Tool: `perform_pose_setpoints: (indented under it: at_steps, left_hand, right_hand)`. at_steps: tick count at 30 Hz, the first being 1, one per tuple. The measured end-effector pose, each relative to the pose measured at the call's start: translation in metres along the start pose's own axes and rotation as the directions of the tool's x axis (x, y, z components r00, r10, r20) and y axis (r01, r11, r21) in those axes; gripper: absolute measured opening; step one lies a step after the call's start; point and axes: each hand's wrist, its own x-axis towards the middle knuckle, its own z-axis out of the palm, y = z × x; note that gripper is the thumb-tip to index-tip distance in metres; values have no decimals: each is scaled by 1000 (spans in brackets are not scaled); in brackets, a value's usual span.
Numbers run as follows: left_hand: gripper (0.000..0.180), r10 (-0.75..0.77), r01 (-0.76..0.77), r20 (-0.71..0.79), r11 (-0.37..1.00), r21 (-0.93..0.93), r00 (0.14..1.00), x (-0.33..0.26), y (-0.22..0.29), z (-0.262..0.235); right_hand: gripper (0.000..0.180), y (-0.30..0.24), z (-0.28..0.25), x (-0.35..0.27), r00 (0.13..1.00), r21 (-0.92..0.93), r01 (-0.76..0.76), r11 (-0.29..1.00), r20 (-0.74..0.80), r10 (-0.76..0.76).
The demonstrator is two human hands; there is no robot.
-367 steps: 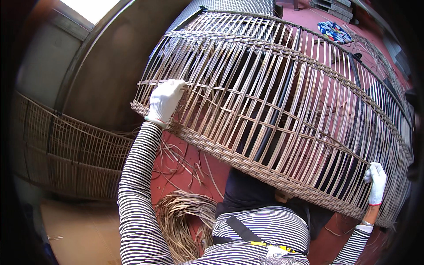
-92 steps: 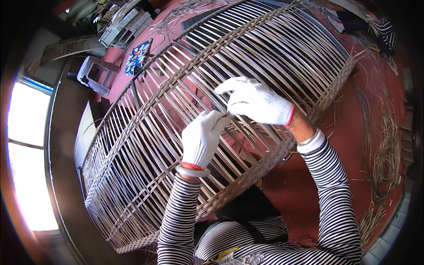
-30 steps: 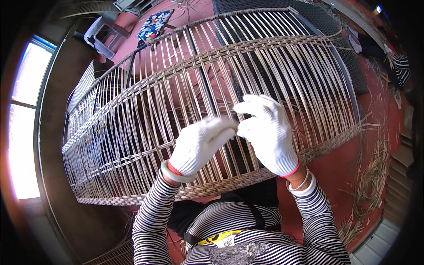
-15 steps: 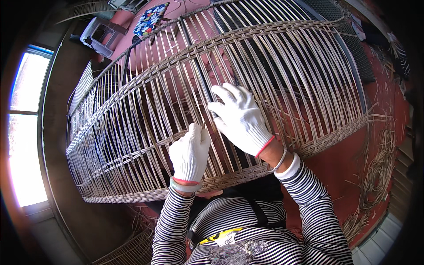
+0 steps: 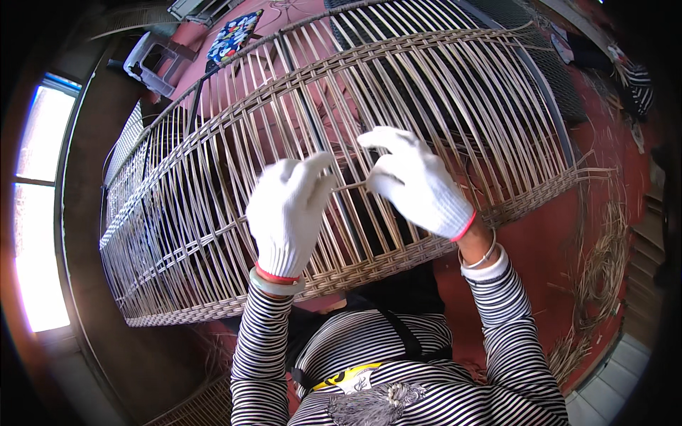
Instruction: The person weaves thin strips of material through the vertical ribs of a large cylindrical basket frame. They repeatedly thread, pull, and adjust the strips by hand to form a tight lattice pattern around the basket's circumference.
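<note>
A large woven frame point(image 5: 234, 177) of pale wicker strands on dark metal bars lies tilted before me, with braided bands across it. My left hand point(image 5: 284, 213), in a white knit glove with a red cuff, is over its middle, fingers bent and slightly blurred. My right hand point(image 5: 419, 181), gloved alike, is a little to the right, thumb and fingers curled. A short length of wicker strand point(image 5: 349, 187) runs crosswise between the two hands, over the upright strands, and reaches the fingertips of both. The strand's ends are hidden by the gloves.
Loose wicker strands point(image 5: 604, 263) lie heaped on the red floor at the right. A grey plastic stool point(image 5: 153, 64) and a patterned cushioned seat point(image 5: 233, 37) stand beyond the frame. Another person's striped sleeve point(image 5: 637, 89) shows at the far right. A bright window point(image 5: 44, 213) is at the left.
My left hand has risen away from the lower strands. My right hand has shifted right and curled its fingers. A crosswise strand now shows between them.
</note>
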Motion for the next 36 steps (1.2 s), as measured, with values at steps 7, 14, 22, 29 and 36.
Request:
perform_pose_setpoints:
  at_steps: [7, 14, 22, 29, 36]
  left_hand:
    - [19, -188, 323, 348, 864, -386, 918, -8, 6, 25]
    - [35, -475, 563, 341, 792, -234, 811, -8, 5, 45]
    - [22, -329, 423, 341, 870, -253, 881, -12, 11, 31]
    - [29, -103, 151, 222, 965, -212, 970, 7, 29, 47]
    - [43, -354, 423, 340, 893, -156, 871, 22, 24, 75]
  right_hand:
    - [20, 17, 16, -2, 996, 12, 52, 999, -80, -51]
    - [45, 37, 52, 17, 994, -194, -15, 981, 99, 35]
    - [12, 42, 9, 19, 941, -102, 328, 939, 123, -315]
    - [17, 27, -12, 8, 981, -162, 100, 982, -147, -124]
    - [27, 58, 7, 11, 989, -271, -63, 960, 114, 97]
